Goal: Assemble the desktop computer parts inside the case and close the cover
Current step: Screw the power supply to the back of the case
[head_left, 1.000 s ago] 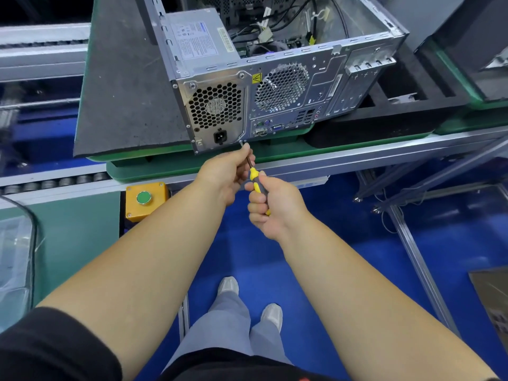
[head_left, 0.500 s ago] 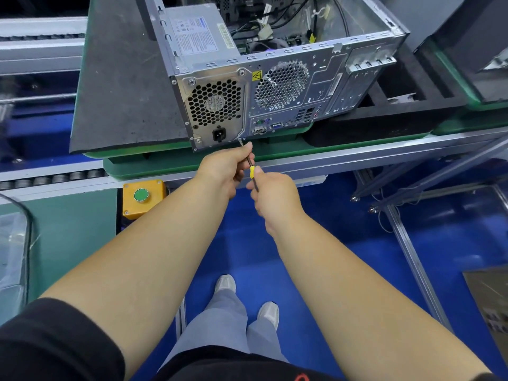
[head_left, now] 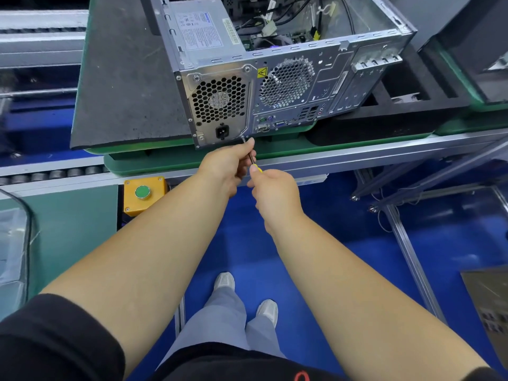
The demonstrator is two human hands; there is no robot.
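1. Computer case [head_left: 288, 86]: lies on its side on a dark mat [head_left: 123, 86], top open, rear panel facing the person.
2. Screwdriver [head_left: 252, 160]: tip at the panel's lower edge, below the power supply [head_left: 220, 105].
3. Left hand [head_left: 226, 167]: grip pinches the shaft.
4. Right hand [head_left: 275, 193]: grip clenched round the yellow handle.

You wear a black top whose short sleeves [head_left: 52, 336] end above the elbows, so your forearms and both hands, the left hand [head_left: 225, 167] and the right hand [head_left: 275, 192], are bare: no gloves, watch or rings show. A small red mark [head_left: 301, 376] sits on the top's front hem. Below are light grey-blue trousers [head_left: 220, 317] and pale grey-white sneakers [head_left: 224, 280].
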